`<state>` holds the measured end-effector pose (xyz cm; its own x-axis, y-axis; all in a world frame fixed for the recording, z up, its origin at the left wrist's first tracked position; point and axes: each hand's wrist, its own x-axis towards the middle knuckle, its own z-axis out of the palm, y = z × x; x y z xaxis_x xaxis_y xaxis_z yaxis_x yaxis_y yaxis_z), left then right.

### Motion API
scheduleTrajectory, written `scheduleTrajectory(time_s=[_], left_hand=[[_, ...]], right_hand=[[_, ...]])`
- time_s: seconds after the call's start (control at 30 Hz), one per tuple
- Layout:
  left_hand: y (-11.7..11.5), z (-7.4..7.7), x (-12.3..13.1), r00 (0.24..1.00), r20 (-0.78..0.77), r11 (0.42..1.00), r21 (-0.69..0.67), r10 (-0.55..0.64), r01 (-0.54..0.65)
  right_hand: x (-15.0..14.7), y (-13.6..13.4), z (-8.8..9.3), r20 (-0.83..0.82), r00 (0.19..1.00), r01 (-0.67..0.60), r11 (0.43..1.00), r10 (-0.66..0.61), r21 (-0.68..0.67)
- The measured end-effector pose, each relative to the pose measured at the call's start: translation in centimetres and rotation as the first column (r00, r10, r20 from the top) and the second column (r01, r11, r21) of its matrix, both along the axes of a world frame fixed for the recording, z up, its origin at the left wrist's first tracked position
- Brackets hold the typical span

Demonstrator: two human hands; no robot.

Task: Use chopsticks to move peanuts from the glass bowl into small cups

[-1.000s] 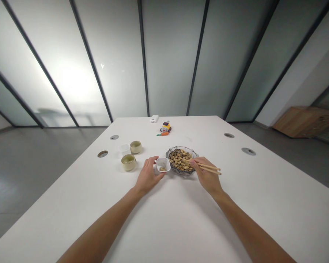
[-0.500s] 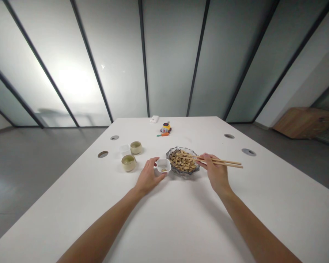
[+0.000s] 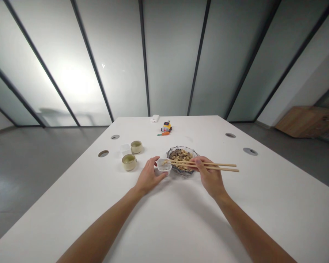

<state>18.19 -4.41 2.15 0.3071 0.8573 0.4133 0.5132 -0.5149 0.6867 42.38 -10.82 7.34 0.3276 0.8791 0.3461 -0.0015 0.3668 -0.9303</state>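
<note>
While the right hand (image 3: pixel 210 178) is closed around a pair of wooden chopsticks (image 3: pixel 224 169), gripping them about midway, their tips reach across the glass bowl (image 3: pixel 182 171) to the white tub (image 3: pixel 163 167) that stands against the bowl's left side. The left hand (image 3: pixel 148 176) wraps around that tub, thumb on its far wall and fingers on the near one, bracing it on the table (image 3: pixel 181 219). The bowl is heaped with what look like nuts or seeds in the shell, and a few lie in the tub.

Pieces of that kind should be light, hard and smooth. They would slip easily between two thin sticks, so a pinch across the narrow middle of one piece, close to the tips, is likely the surest hold. I judge the tub to be thin plastic, light enough to slide if nudged, and best held by its wall. The bowl is likely heavier and breakable.

Whether a piece is pinched between the tips I cannot tell, because they are tiny and merge with the tub's rim. The right hand covers the bowl's near right edge.

Left of the bowl stand two beige cups (image 3: pixel 129 162) and a small white box (image 3: pixel 125 149). Beyond the bowl lie a yellow toy (image 3: pixel 166 127), an orange carrot-shaped piece (image 3: pixel 163 133) and a white block (image 3: pixel 154 118), all too small to identify further.
</note>
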Motion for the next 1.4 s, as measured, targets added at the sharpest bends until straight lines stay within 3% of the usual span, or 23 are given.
scheduleTrajectory(time_s=[0.1, 0.23, 0.37, 0.63, 0.77, 0.87, 1.0, 1.07, 1.2, 1.4], left_hand=[[0.1, 0.0, 0.0, 1.000, 0.004, 1.000, 0.011, -0.005, 0.005], [0.1, 0.0, 0.0, 1.000, 0.004, 1.000, 0.017, -0.007, 0.007], [0.1, 0.1, 0.0, 1.000, 0.003, 1.000, 0.018, -0.012, 0.012], [0.1, 0.2, 0.0, 1.000, -0.003, 1.000, 0.003, -0.019, 0.019], [0.0, 0.2, -0.1, 1.000, 0.000, 1.000, 0.003, -0.017, 0.017], [0.0, 0.2, -0.1, 1.000, 0.003, 1.000, 0.008, -0.016, 0.016], [0.0, 0.3, -0.1, 1.000, 0.000, 1.000, -0.004, -0.013, 0.013], [0.0, 0.3, -0.1, 1.000, -0.003, 1.000, -0.022, -0.008, 0.008], [0.0, 0.3, 0.0, 1.000, -0.006, 0.999, -0.042, -0.007, 0.007], [-0.1, 0.3, 0.1, 1.000, -0.002, 0.999, -0.048, -0.007, 0.007]], right_hand=[[1.5, -0.1, 0.4, 0.264, 0.944, 0.176, 0.979, -0.197, 0.102], [3.9, 0.3, 0.6, 0.521, 0.758, 0.285, 0.917, -0.394, 0.278], [4.8, 0.8, 0.3, 0.587, 0.704, 0.277, 0.916, -0.399, 0.290], [4.5, 1.0, -0.6, 0.605, 0.743, 0.192, 0.957, -0.286, 0.217], [4.9, 1.1, -0.5, 0.631, 0.719, 0.184, 0.955, -0.292, 0.232], [5.4, 1.3, -0.5, 0.592, 0.718, 0.258, 0.930, -0.366, 0.262], [5.4, 1.7, -0.5, 0.318, 0.884, 0.320, 0.940, -0.342, 0.122], [5.0, 1.9, -0.4, 0.121, 0.953, 0.270, 0.960, -0.277, 0.069], [3.6, 2.0, -0.6, -0.111, 0.983, 0.160, 0.983, -0.149, 0.094], [1.3, 1.3, -1.0, -0.094, 0.995, -0.032, 0.999, 0.032, 0.004]])
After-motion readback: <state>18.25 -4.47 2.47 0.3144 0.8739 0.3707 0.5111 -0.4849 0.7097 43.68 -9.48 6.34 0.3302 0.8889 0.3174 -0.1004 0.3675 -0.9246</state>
